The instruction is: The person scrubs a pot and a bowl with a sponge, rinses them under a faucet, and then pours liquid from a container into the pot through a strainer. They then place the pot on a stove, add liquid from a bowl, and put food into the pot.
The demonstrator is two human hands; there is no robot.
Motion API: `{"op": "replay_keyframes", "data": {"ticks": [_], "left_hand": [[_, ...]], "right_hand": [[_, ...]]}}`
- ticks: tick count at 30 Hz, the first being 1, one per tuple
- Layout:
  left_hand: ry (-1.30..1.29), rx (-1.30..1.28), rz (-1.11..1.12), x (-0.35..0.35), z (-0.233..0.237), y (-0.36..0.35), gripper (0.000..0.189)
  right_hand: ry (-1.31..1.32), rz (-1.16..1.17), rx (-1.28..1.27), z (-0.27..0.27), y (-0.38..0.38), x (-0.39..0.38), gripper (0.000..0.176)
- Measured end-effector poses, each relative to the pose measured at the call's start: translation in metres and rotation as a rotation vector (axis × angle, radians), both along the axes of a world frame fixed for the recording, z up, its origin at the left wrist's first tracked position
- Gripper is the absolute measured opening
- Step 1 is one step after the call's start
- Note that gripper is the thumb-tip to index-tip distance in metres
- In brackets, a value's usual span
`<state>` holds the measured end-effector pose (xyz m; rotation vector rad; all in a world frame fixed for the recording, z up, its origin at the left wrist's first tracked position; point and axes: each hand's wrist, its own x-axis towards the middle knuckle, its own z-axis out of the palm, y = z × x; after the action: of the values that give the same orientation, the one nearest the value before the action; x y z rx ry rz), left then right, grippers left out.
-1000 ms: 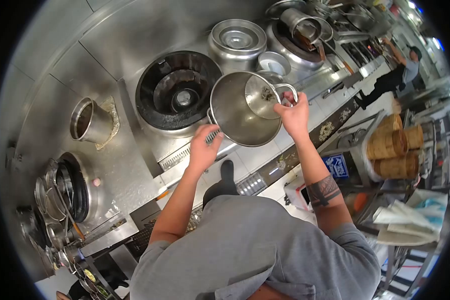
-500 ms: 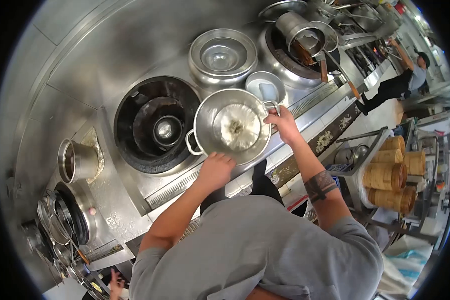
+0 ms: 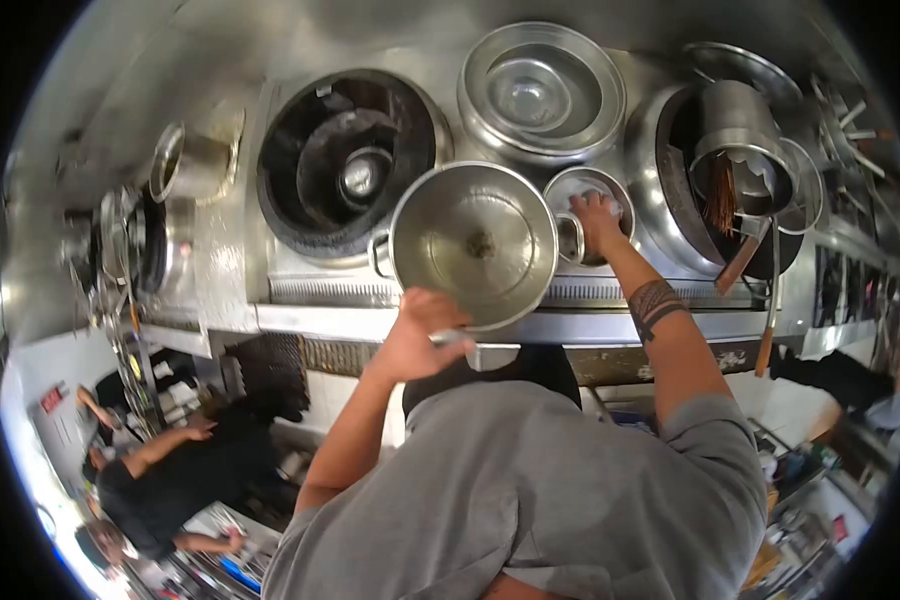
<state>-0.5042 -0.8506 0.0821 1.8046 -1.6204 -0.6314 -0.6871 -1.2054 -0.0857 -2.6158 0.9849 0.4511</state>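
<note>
Item: pot, steel, two-handled, tilted over front edge of stove counter. Left hand closed on near rim. Right hand laid in small bowl beside pot handle; grip cannot be told. Step judged: pot steadied one-handed. Further shifting calls for second hold.

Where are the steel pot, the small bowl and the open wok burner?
steel pot (image 3: 480,243), head view, inner base.
small bowl (image 3: 573,190), head view, bare inside, upper left.
wok burner (image 3: 362,175), head view, centre ring.
</note>
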Motion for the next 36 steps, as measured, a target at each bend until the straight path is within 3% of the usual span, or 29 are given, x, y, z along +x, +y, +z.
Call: {"op": "replay_keyframes", "data": {"ticks": [1,3,5,6,8,9,10,11,13,14,15,17,19,20,23,24,25,27,29,31,33,35,36], "left_hand": [[0.11,-0.108,0.104,-0.003,-0.006,0.001,0.025],[0.047,-0.261,0.435,-0.005,-0.019,-0.007,0.034],[-0.243,-0.274,0.791,0.004,-0.025,-0.016,0.047],[-0.227,-0.307,0.889,0.014,-0.03,-0.021,0.052],[-0.202,-0.339,1.009,0.037,-0.048,-0.028,0.056],[-0.099,-0.29,0.991,0.049,-0.064,-0.029,0.056],[0.007,-0.241,0.963,0.053,-0.074,-0.028,0.056],[0.023,-0.245,0.968,0.051,-0.074,-0.028,0.056],[0.027,-0.124,1.005,0.048,-0.064,-0.033,0.056],[0.002,-0.146,1.006,0.047,-0.067,-0.029,0.056],[0.002,-0.161,1.02,0.047,-0.07,-0.028,0.056],[-0.036,-0.141,1.011,0.047,-0.07,-0.024,0.057],[-0.012,-0.127,1.026,0.045,-0.064,-0.024,0.056],[-0.014,-0.116,1.026,0.046,-0.062,-0.025,0.056],[-0.005,-0.109,1.025,0.044,-0.059,-0.029,0.056],[-0.019,-0.089,1.03,0.045,-0.059,-0.029,0.056],[-0.035,-0.067,1.032,0.046,-0.06,-0.027,0.056],[-0.052,-0.103,0.992,0.048,-0.064,-0.025,0.057],[-0.015,-0.105,0.991,0.047,-0.061,-0.023,0.058],[-0.026,-0.144,0.942,0.045,-0.06,-0.021,0.058],[-0.044,-0.096,0.938,0.049,-0.059,-0.021,0.058],[-0.053,-0.102,0.919,0.05,-0.059,-0.019,0.058],[-0.041,-0.103,0.916,0.05,-0.059,-0.019,0.058]], "right_hand": [[-0.011,0.024,0.073,-0.018,-0.016,-0.001,0.067],[-0.005,0.092,0.129,-0.043,-0.042,-0.021,0.075],[-0.443,-0.206,0.731,-0.049,-0.067,-0.035,0.09],[-0.35,-0.238,0.611,0.024,-0.045,-0.031,0.088],[-0.367,-0.241,0.572,0.036,-0.051,-0.041,0.082],[-0.398,-0.282,0.539,0.039,-0.051,-0.049,0.077],[-0.417,-0.268,0.476,0.075,-0.032,-0.041,0.062],[-0.405,-0.265,0.465,0.078,-0.015,-0.035,0.062],[-0.203,-0.185,0.015,0.078,0.005,-0.025,0.055],[-0.351,-0.027,-0.082,0.039,0.013,-0.023,0.033],[-0.43,0.175,-0.209,0.03,0.02,-0.02,0.032],[-0.512,0.064,-0.27,-0.017,0.027,-0.026,0.035],[-0.537,0.308,-0.097,-0.076,0.005,-0.029,0.041],[-0.332,0.202,-0.107,-0.061,0.012,-0.024,0.048],[-0.327,0.143,-0.032,-0.064,-0.009,-0.032,0.05],[-0.254,0.198,-0.22,-0.045,-0.008,-0.032,0.05],[-0.256,0.198,-0.228,-0.017,0.001,-0.027,0.05],[-0.065,-0.221,-0.157,0.035,0.021,-0.022,0.048],[-0.173,-0.278,-0.208,0.038,0.009,-0.043,0.045],[-0.256,-0.423,-0.064,0.07,0.018,-0.058,0.044],[-0.37,-0.528,-0.179,0.091,0.028,-0.061,0.035],[-0.922,-0.709,0.271,0.102,0.023,-0.063,0.03],[-1.087,-0.834,0.555,0.135,0.038,-0.049,0.027]]}}
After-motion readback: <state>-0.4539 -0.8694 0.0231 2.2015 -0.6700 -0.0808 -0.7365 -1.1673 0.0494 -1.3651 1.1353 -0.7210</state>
